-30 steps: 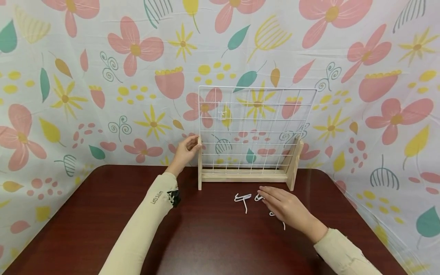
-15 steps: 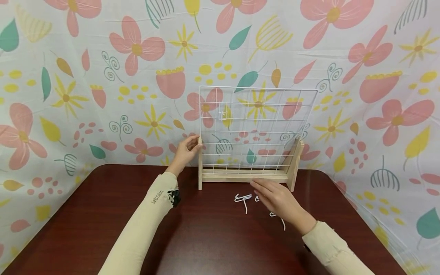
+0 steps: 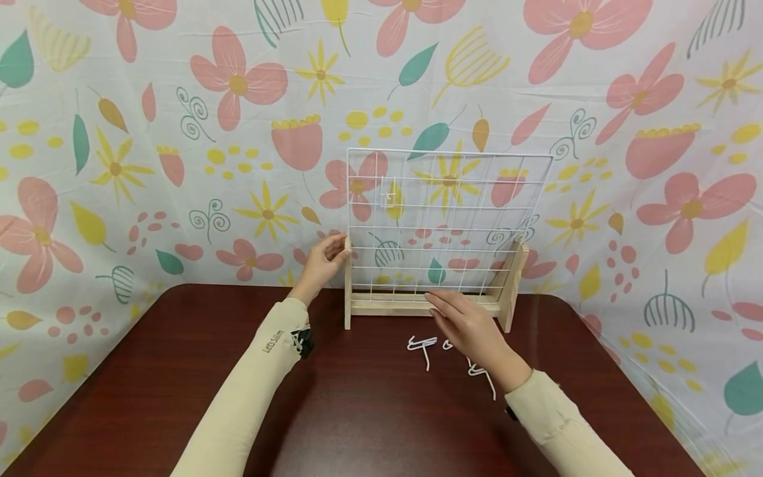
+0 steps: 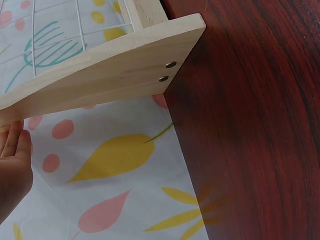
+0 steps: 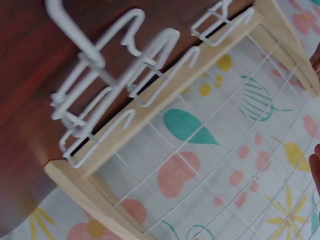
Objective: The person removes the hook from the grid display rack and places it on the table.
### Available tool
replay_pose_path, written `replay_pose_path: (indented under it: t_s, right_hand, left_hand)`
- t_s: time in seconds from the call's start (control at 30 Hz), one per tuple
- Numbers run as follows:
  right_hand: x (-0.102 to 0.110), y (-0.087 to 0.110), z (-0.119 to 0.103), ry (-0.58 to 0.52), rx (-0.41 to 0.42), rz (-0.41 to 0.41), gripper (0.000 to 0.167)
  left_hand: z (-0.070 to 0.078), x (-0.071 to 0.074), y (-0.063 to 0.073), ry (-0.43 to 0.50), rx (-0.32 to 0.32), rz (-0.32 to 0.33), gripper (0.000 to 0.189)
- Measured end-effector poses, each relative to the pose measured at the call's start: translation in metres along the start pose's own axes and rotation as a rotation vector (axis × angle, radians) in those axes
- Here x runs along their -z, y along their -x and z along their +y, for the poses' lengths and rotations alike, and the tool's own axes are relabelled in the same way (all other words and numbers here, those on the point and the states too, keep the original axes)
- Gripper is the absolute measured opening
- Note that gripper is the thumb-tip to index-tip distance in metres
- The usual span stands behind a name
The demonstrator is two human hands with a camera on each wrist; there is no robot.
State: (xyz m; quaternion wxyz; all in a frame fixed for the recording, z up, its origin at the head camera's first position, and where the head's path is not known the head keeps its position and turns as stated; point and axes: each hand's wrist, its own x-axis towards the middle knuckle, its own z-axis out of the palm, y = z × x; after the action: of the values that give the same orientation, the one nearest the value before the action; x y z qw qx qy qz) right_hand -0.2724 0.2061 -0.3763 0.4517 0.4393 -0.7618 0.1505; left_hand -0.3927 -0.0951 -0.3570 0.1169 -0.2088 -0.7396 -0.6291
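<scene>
A white wire grid (image 3: 441,229) stands upright in a pale wooden stand (image 3: 405,309) at the back of the table. My left hand (image 3: 324,265) grips the top of the stand's left side piece (image 4: 115,70), its fingertips behind the board in the left wrist view. In front of the grid my right hand (image 3: 471,328) hovers with fingers extended, holding nothing visible. A white wire hook (image 3: 388,197) hangs at the grid's upper left. White hooks lie on the table: one at left (image 3: 422,343), one partly covered by my right hand, and one nearer (image 3: 480,372).
The dark red-brown table (image 3: 346,411) reaches back to a flower-printed cloth (image 3: 179,86) hanging behind the grid. In the right wrist view, several hooks (image 5: 165,45) appear along the stand's wooden base bar (image 5: 165,90).
My right hand has moved left and forward, from over the hooks to in front of the grid's lower part. My left hand stays on the stand's side piece.
</scene>
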Motion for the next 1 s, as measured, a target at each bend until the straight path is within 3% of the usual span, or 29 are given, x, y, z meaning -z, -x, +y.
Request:
replay_pose_path:
  t_s: [0.4,0.7,1.0]
  right_hand:
    - [-0.007,-0.02,0.002,0.017,-0.057,0.056,0.032]
    - [-0.011,-0.034,0.001,0.031,-0.081,0.088,0.033]
    - [-0.013,-0.045,0.003,0.008,-0.094,0.131,0.034]
  left_hand:
    - [0.033,-0.001,0.015,-0.034,0.008,-0.018,0.043]
    - [0.002,0.0,0.001,-0.011,-0.017,0.001,0.043]
    - [0.0,-0.001,0.001,-0.006,-0.007,0.005,0.042]
